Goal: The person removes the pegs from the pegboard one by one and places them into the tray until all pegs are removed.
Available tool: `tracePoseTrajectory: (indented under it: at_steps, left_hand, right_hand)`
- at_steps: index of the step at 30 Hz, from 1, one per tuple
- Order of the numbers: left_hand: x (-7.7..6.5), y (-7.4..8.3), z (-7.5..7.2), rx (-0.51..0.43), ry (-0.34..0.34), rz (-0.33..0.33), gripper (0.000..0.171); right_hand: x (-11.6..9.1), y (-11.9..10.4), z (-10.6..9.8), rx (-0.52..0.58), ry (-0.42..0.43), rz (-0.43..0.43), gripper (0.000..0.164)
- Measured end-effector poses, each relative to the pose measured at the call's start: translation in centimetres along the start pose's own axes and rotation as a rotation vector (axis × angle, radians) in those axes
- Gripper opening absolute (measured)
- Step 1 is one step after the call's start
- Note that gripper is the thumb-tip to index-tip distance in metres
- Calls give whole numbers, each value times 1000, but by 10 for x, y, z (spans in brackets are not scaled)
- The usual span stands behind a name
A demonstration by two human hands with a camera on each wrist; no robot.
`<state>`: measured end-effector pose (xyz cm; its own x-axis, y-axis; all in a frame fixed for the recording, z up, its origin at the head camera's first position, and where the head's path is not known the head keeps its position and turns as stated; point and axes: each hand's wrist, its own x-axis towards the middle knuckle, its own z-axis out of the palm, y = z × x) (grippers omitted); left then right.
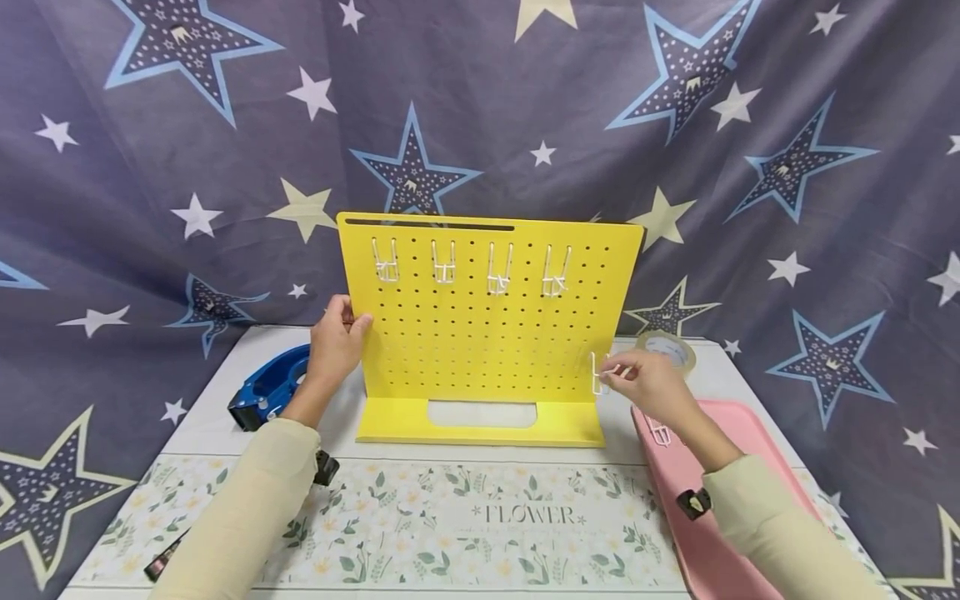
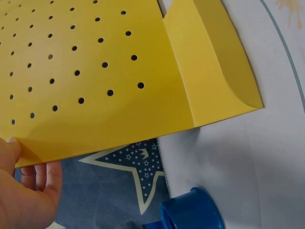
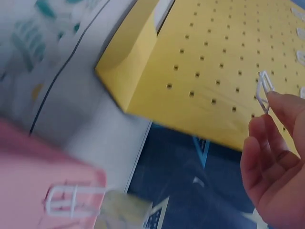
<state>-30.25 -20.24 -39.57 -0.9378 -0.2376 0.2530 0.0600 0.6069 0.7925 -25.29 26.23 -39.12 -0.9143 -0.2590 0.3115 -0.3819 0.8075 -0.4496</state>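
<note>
A yellow pegboard [image 1: 480, 329] stands upright on its folded base, with several white wire hooks [image 1: 444, 275] hanging in a row near its top. My left hand [image 1: 336, 340] grips the board's left edge; in the left wrist view the thumb lies on the front face and the fingers [image 2: 42, 179] are behind. Between thumb and fingertips, my right hand [image 1: 645, 382] pinches another white wire hook [image 3: 263, 90]. That hook is in front of the board's lower right edge in the head view. Whether it touches the board I cannot tell.
To the right lies a pink tray [image 1: 693, 533] with a white wire hook [image 1: 660, 432] in it. Behind the right hand is a roll of clear tape [image 1: 681, 354]. A blue tape dispenser [image 1: 258, 387] sits left of the board. A flower-patterned mat [image 1: 420, 533] covers the table's front.
</note>
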Motion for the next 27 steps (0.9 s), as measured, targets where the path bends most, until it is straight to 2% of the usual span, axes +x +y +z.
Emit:
tracePoseTrajectory:
  at_steps: [10,20,23,27]
  left_hand:
    - [2,1,2,0,-12,6,31]
    - [1,-1,0,-3,-11,-11,31]
    - [1,-3,0,-3,-12,-6,30]
    - [1,-3,0,-5,-11,3,30]
  right_hand:
    - [-13,37,-32,-97,22,25,9]
    - [-26,93,-64,-170,43,-13,4]
    - [-34,110,-69,-180,37,23,3]
    - [-43,131,-74,-192,-15,114,6]
